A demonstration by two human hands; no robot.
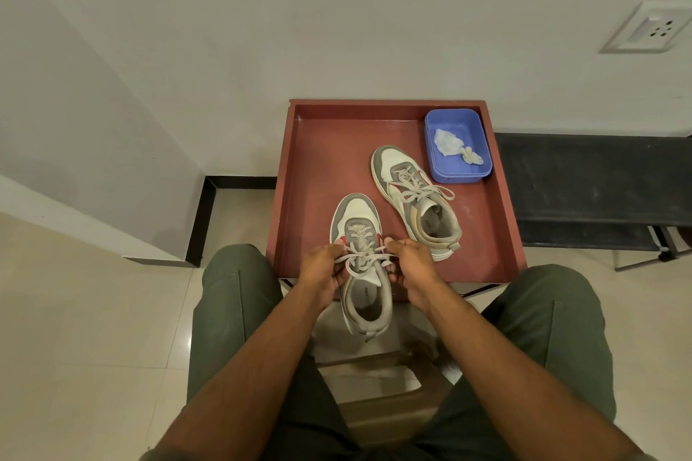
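Shoe (355,213) overhangs red tray (322,161) near white wall (337,11).

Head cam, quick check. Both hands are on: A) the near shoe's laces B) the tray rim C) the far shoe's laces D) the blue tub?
A: the left hand and right hand each pinch the laces of the near shoe, while the far shoe lies untouched in the red tray beside the blue tub.

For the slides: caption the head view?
Left hand and right hand pinch the laces of the near sneaker at a red tray; second sneaker beside a blue tub.
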